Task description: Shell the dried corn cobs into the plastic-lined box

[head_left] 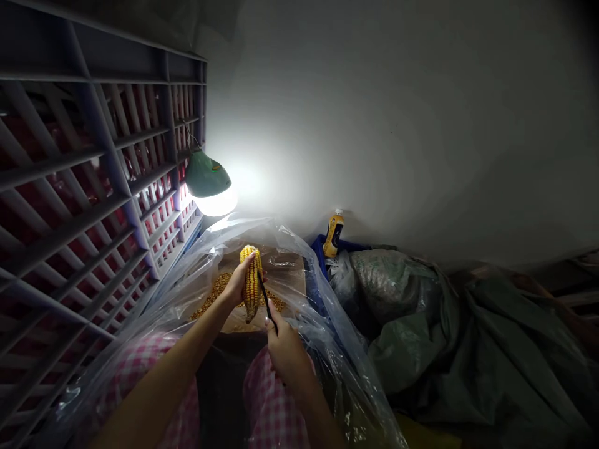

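Observation:
My left hand (238, 282) is closed around a yellow corn cob (251, 282), holding it upright over a clear plastic sheet (299, 249). My right hand (283, 346) grips a thin dark tool (266, 302) whose tip rests against the cob's right side. Loose corn kernels (213, 298) lie in a heap on a brown surface inside the plastic, just behind the cob. My knees in pink checked fabric (269, 405) sit below the hands.
A grey slatted plastic crate (93, 187) stands at left. A green lamp (208, 181) glows against the white wall. A yellow bottle (334, 234) stands by the wall. Dark green sacks (421, 312) fill the right side.

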### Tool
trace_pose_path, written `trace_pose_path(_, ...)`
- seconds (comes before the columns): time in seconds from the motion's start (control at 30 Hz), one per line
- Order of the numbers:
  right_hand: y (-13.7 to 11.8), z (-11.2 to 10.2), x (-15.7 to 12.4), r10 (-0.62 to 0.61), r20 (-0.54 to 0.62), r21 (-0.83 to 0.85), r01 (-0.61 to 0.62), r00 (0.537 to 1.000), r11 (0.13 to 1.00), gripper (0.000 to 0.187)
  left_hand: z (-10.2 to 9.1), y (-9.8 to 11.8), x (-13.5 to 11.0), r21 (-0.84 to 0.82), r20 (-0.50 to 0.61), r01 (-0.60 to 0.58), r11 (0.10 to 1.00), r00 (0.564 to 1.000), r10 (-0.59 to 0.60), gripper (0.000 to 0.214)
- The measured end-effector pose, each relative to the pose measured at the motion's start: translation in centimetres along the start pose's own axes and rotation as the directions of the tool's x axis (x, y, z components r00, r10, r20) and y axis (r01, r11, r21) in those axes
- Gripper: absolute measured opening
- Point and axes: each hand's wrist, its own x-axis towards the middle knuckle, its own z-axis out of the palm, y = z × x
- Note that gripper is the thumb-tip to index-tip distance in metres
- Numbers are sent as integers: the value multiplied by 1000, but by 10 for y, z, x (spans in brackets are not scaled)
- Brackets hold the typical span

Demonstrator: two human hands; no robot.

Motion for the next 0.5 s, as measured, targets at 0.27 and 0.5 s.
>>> trace_pose_path(0.27,12,11,14,110,332,647,-311,937,696,32,-7,-12,12,-24,-50,-62,998,997,61,38)
trace_pose_path(0.5,32,30,14,-274,402,853,-466,874,-236,41,-3,2,4,-133,-4,41,990,999,-42,35)
